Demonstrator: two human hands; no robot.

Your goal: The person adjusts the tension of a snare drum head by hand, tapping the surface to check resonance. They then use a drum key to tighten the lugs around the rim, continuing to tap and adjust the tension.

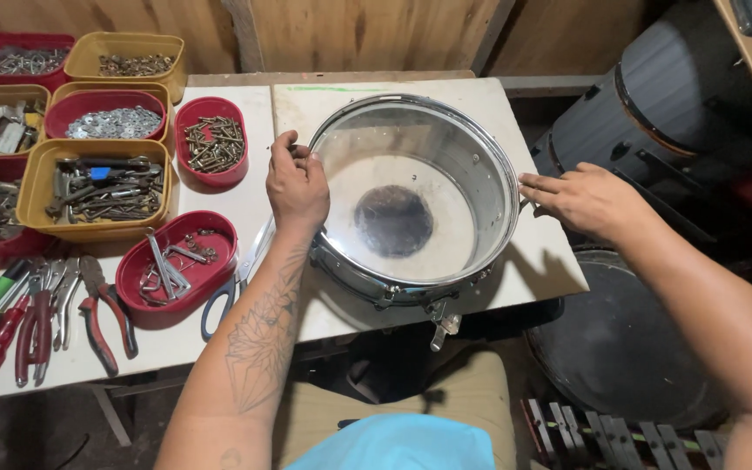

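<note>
Drum sits at the tabletop's front right corner, our left hand curled on its rim, right hand flat-fingered against its side; we judge a careless push could tip it off that edge.

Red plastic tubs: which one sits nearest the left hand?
The red oval tub of brass-coloured screws, just left of the left hand; the others lie farther off.
</note>
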